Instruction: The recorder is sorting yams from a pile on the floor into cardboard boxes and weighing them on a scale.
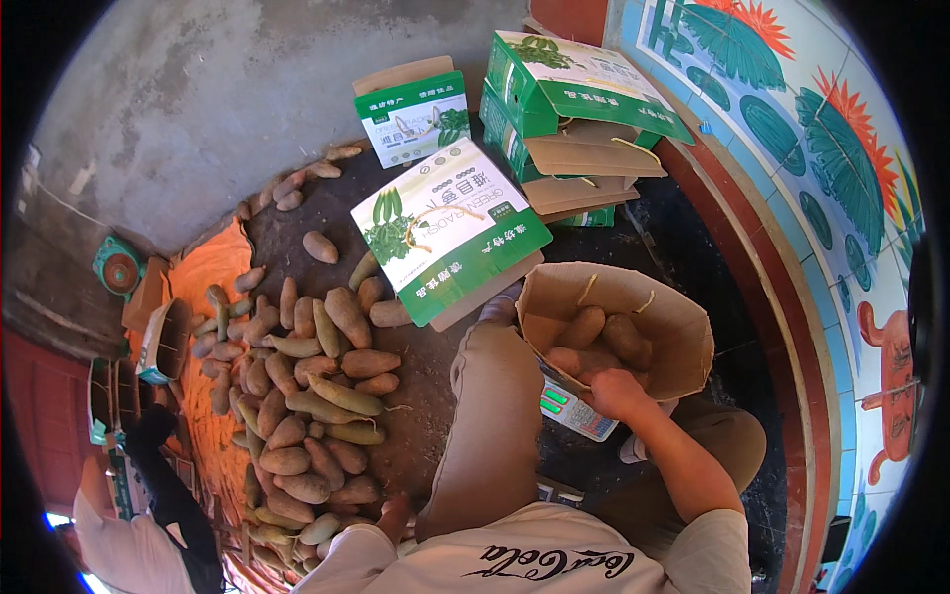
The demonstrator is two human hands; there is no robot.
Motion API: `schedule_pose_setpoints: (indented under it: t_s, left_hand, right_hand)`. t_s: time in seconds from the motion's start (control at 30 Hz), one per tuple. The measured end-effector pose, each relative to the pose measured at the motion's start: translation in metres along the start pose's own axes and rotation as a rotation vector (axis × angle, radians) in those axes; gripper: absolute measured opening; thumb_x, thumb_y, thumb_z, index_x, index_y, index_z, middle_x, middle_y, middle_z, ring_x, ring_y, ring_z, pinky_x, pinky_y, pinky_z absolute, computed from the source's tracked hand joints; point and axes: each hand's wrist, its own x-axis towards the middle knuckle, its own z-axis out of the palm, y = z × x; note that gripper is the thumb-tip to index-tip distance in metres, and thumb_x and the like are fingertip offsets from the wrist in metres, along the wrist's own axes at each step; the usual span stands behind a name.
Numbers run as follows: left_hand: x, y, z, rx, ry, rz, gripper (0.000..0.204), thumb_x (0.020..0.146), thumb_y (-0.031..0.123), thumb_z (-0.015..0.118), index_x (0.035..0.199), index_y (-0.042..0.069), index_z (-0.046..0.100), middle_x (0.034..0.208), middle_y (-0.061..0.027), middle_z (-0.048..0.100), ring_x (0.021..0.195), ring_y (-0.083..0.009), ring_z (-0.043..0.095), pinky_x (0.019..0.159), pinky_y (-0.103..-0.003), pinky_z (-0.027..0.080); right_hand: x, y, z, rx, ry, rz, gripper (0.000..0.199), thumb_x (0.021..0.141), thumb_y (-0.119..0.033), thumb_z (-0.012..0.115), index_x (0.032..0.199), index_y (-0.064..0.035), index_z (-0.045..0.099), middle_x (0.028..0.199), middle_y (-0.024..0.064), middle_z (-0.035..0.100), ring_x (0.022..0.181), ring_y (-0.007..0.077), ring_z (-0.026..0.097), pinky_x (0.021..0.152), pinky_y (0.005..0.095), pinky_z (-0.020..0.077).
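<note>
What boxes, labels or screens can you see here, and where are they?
Open brown box: on the scale, holding tubers.
Scale: under that box, green-lit display.
Closed green-white carton: centre, on the ground.
Carton stack: top, green-white, flaps open.
Small carton: top centre, upright.

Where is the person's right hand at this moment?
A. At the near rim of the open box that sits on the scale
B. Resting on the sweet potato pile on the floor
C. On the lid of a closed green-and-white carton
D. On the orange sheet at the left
A: the right hand is at the near rim of the open cardboard box, which holds sweet potatoes and sits over the scale.
</note>
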Motion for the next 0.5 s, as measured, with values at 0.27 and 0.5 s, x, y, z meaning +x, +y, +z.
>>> schedule_pose_setpoints:
  t_s: [0.27,0.5]
  left_hand:
    - [-0.08,0.016,-0.129,-0.408,0.129,0.065,0.062,0.068,0.047,0.067,0.111,0.003,0.058,0.107,-0.0178,0.061,0.102,-0.03,0.058,0.084,-0.04,0.046]
    - [-0.173,0.024,-0.276,-1.332,0.782,0.554,0.063,0.064,0.019,0.075,0.117,-0.002,0.049,0.099,-0.0108,0.06,0.09,-0.0179,0.056,0.079,-0.029,0.045]
  right_hand:
    - [-0.004,0.005,0.0,-0.061,-0.017,0.044,0.035,0.078,-0.035,0.06,0.086,-0.0017,0.066,0.088,0.0183,0.064,0.086,0.0322,0.061,0.075,0.0409,0.048]
    - [-0.012,-0.023,-0.042,0.132,0.171,-0.057,0.05,0.075,-0.041,0.063,0.108,-0.0032,0.057,0.107,0.0167,0.058,0.1,0.0336,0.055,0.084,0.0428,0.0426]
